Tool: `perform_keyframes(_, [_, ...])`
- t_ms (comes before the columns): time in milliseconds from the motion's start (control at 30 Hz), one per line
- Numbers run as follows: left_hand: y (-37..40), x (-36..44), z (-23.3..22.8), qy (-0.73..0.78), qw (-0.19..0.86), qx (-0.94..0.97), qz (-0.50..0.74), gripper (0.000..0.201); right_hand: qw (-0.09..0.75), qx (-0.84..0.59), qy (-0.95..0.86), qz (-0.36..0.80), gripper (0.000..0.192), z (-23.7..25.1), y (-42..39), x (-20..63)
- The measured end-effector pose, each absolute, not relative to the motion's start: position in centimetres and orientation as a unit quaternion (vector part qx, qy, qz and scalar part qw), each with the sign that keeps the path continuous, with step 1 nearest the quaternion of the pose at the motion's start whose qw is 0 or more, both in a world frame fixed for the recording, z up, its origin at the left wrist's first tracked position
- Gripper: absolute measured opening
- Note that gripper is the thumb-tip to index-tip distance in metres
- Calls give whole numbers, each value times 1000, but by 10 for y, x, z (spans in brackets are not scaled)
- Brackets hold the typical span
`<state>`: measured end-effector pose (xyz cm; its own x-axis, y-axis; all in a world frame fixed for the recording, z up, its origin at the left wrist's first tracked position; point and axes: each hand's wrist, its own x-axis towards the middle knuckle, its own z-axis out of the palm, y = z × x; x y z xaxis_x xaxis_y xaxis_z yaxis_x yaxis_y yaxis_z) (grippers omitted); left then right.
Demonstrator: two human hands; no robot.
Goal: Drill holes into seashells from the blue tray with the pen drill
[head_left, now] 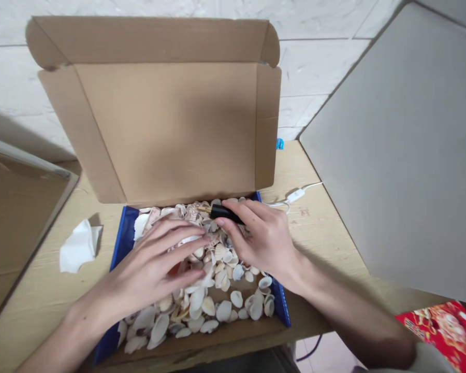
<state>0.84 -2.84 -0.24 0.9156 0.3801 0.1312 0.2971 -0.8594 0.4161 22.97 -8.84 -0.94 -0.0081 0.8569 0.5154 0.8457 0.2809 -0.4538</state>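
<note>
Resting flat with fingers spread wide, the left hand [155,264] lay on the seashells [221,305] inside the cardboard box [171,129]; the right hand [262,238] pinched a black tool [224,213] over the box's far edge.

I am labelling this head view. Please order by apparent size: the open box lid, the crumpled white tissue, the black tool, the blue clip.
1. open box lid
2. crumpled white tissue
3. black tool, partly hidden by the right hand
4. blue clip, farther away, so unsure
</note>
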Motion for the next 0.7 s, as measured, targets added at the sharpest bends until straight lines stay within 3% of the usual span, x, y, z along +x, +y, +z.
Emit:
perform_keyframes(100, [-29, 8, -5, 170, 200, 959, 103, 45, 365, -605, -707, 31, 26, -8, -88, 230])
perform_keyframes(300, [-33, 14, 2, 142, 287, 940, 122, 28, 377, -596, -708, 32, 25, -7, -86, 230])
perform_keyframes(400, [-35, 16, 7, 153, 331, 921, 138, 29, 375, -595, -710, 38, 24, -7, -86, 230])
perform_keyframes(700, [-34, 14, -2, 140, 292, 935, 142, 29, 371, -593, -714, 35, 25, -7, -87, 230])
